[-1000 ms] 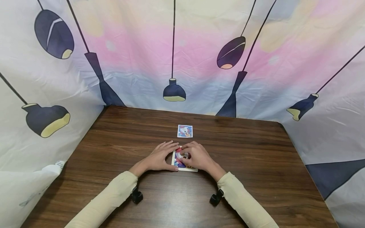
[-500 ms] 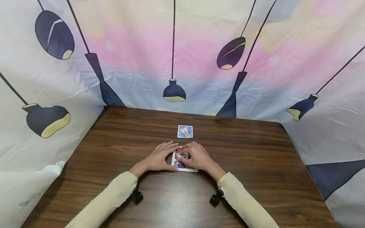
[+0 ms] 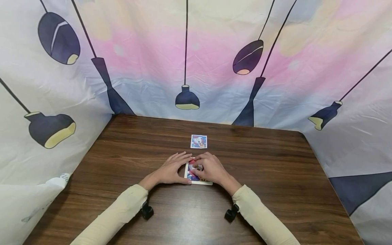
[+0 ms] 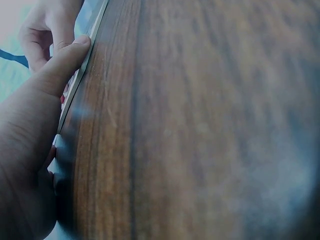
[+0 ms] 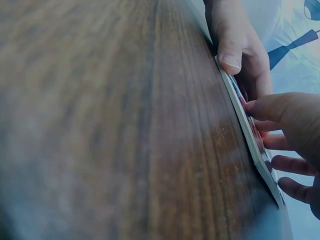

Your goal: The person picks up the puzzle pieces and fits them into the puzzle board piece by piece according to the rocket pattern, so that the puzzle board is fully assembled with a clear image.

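Note:
A square board with a pale rim and a colourful cartoon picture (image 3: 191, 175) lies flat on the brown wooden table. My left hand (image 3: 170, 169) spans its left side, fingers fairly straight, thumb on the front rim and a fingertip by the far rim. In the left wrist view, that thumb (image 4: 82, 41) lies on the rim. My right hand (image 3: 212, 167) arches over the picture's right part and covers much of it. Its bent fingertips and thumb (image 5: 257, 106) touch the picture close together. I cannot tell whether they pinch a piece of it.
A small card (image 3: 199, 141) with a similar cartoon picture lies just beyond the board. Printed cloth (image 3: 211, 95) hangs along the table's back and sides. A black wrist device (image 3: 147, 211) is strapped by each pale sleeve.
My right fingertips shift slightly over the picture, baring a little less of its white part. My left hand and the board stay in place.

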### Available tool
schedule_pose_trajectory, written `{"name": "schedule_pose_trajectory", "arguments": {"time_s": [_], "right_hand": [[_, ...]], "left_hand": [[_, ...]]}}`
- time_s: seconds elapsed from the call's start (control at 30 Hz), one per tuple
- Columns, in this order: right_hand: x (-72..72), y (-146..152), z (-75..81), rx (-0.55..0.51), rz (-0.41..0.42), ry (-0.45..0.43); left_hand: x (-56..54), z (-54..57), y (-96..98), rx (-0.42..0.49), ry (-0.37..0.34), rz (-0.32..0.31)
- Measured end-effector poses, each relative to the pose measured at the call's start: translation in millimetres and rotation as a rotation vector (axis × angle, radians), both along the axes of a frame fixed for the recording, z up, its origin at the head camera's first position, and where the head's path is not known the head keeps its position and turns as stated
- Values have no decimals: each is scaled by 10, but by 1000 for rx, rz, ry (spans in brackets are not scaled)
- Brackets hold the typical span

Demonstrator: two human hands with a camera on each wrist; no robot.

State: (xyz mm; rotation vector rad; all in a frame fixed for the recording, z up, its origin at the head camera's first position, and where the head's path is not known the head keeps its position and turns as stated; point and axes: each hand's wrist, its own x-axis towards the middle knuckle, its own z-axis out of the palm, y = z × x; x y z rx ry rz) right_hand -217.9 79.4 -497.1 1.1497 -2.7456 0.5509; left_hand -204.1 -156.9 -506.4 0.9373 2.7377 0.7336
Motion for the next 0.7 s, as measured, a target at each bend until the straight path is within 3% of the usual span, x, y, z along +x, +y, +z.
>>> {"name": "schedule_pose_trajectory", "arguments": {"time_s": [0.4, 0.53, 0.7], "right_hand": [[-8, 41, 12, -8, 19, -34], [-26, 122, 26, -77, 31, -19], [-49, 315, 38, -167, -21, 27]], "left_hand": [[-13, -3, 3, 7, 7, -4], [-14, -14, -2, 8, 7, 0], [-2, -13, -5, 27, 9, 9]]}}
